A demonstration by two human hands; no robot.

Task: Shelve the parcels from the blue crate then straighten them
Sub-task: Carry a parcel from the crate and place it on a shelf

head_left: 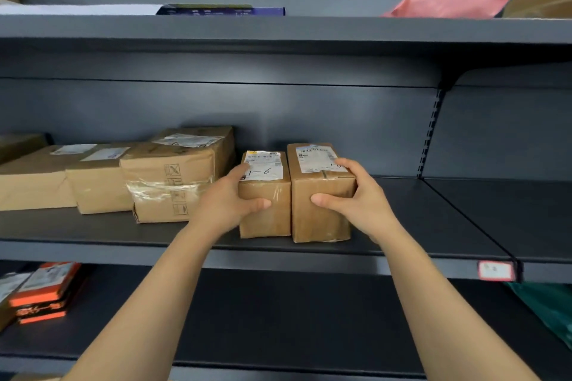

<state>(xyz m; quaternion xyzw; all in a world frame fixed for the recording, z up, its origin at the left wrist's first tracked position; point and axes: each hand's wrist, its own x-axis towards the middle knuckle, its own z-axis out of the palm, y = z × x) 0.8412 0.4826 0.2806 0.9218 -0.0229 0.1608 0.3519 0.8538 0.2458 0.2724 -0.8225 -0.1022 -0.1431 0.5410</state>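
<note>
Left hand (229,198): curled round the left front edge of the shorter parcel (266,210), with the thumb across the front face and the fingers up the left side to the label.
Right hand (356,195): wrapped round the right front edge of the taller parcel (318,213), with the thumb on the front face and the fingers over the top corner.
Parcels: both are brown cardboard and stand upright on the middle shelf (418,219), touching side to side, labels on top.
Front edges: the taller parcel's face sits slightly nearer the shelf lip than the shorter one's. Both are set back from the lip.
Left side: the taped carton (170,185) is near, and the left hand fills the narrow gap. Two flatter parcels (96,179) lie further along.
Right side: bare shelf runs to the seam with the next bay, near a red-framed tag (495,271) on the lip.
Above: a pink mailer (448,0) and a blue box (223,10) lie on the upper shelf.
Below: orange-and-black packets (43,291) lie at the far left of the lower shelf.
</note>
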